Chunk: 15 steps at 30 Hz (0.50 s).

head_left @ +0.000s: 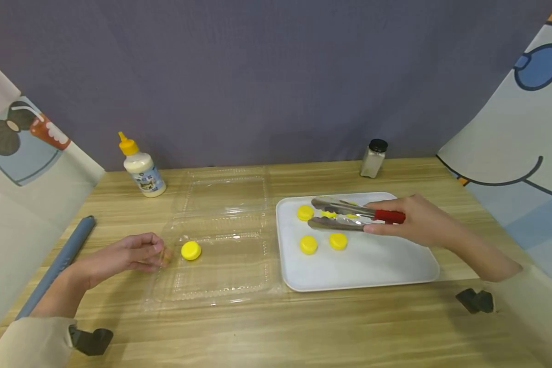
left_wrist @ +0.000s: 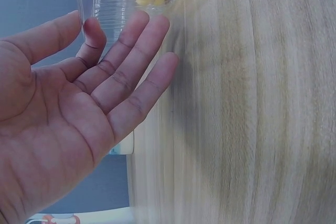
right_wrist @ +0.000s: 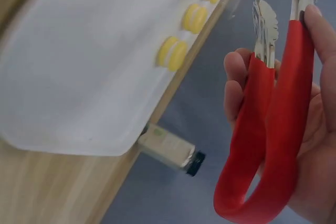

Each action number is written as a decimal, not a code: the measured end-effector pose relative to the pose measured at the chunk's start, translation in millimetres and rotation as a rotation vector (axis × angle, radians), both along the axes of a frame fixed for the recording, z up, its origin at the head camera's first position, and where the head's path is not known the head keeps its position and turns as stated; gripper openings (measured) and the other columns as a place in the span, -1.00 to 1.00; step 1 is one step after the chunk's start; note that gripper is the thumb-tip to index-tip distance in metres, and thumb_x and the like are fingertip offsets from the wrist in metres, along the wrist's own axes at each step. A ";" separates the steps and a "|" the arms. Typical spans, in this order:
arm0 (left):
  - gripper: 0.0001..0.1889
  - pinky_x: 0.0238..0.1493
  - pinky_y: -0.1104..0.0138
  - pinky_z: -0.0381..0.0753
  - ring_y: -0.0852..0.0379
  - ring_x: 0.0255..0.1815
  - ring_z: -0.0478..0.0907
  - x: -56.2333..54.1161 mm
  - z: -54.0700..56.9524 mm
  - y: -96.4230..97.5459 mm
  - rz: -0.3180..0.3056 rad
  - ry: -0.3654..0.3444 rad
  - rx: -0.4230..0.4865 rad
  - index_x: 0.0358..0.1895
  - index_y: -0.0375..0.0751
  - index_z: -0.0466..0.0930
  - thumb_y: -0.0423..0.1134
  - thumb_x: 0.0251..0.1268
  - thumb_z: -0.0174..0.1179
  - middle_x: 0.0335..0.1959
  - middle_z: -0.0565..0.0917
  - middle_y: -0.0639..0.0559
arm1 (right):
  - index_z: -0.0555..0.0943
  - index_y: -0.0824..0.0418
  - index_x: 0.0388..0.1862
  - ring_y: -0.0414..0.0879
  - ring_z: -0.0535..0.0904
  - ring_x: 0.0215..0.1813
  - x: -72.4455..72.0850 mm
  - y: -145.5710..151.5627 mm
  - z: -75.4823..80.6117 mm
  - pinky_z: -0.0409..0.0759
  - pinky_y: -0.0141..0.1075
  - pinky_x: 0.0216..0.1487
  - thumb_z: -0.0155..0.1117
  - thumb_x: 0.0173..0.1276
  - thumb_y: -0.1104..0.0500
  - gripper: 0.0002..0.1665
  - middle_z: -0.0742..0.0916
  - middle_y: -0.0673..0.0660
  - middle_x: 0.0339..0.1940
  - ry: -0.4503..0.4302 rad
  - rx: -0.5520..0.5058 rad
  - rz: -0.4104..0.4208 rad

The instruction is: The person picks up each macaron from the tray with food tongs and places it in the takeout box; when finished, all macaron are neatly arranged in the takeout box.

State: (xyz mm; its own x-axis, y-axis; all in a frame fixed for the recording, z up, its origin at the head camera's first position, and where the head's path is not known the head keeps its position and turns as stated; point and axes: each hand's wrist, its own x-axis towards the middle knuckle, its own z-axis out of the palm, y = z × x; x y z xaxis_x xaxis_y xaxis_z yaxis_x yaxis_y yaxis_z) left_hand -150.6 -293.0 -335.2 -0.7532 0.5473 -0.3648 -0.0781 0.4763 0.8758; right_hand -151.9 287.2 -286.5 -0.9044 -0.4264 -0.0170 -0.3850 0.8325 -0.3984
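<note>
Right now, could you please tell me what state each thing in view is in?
Clear container: open, lid laid back, one yellow round inside.
Tongs: held in the right hand, jaws apart.
White tray: holding several yellow rounds.
White bottle: upright, yellow top on.
Small jar: upright, black lid on.
Blue-grey rod: lying down.
Left hand: touching the container's left edge.

Head camera: faces forward and down over the worktop (head_left: pixel 276 332). Left wrist camera: rolled sideways, close to the left hand (left_wrist: pixel 89 98); shares the container (left_wrist: pixel 108 1) with the head view. Right wrist camera: tilted, close to the tongs (right_wrist: pixel 285 114); shares the tray (right_wrist: pixel 79 77) with the head view.
</note>
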 end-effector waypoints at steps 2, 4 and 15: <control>-0.68 0.13 0.30 0.63 0.00 0.18 0.58 0.3 -0.1 0.0 0.002 0.002 -0.005 0.08 -0.41 0.37 -0.15 0.70 -0.13 0.07 0.52 -0.21 | 0.62 0.24 0.31 -0.21 0.23 -0.59 1.1 5.7 -3.9 0.26 -0.37 -0.59 0.48 0.30 -0.13 -0.29 0.31 -0.11 -0.70 -0.003 0.000 -0.003; -0.68 0.14 0.30 0.63 0.00 0.18 0.58 0.3 -0.1 0.1 0.003 -0.001 -0.007 0.08 -0.40 0.37 -0.15 0.70 -0.13 0.07 0.52 -0.21 | 0.63 0.20 0.30 -0.21 0.18 -0.59 2.4 10.9 -7.6 0.23 -0.36 -0.59 0.48 0.30 -0.13 -0.31 0.27 -0.11 -0.69 -0.014 -0.003 -0.013; -0.67 0.13 0.30 0.63 -0.02 0.19 0.59 0.4 0.8 1.1 0.010 -0.003 -0.011 0.07 -0.41 0.38 -0.14 0.70 -0.13 0.08 0.53 -0.21 | 0.70 0.13 0.22 -0.20 0.15 -0.58 8.9 30.0 -27.4 0.20 -0.36 -0.60 0.52 0.25 -0.14 -0.37 0.28 -0.10 -0.68 -0.044 -0.022 -0.092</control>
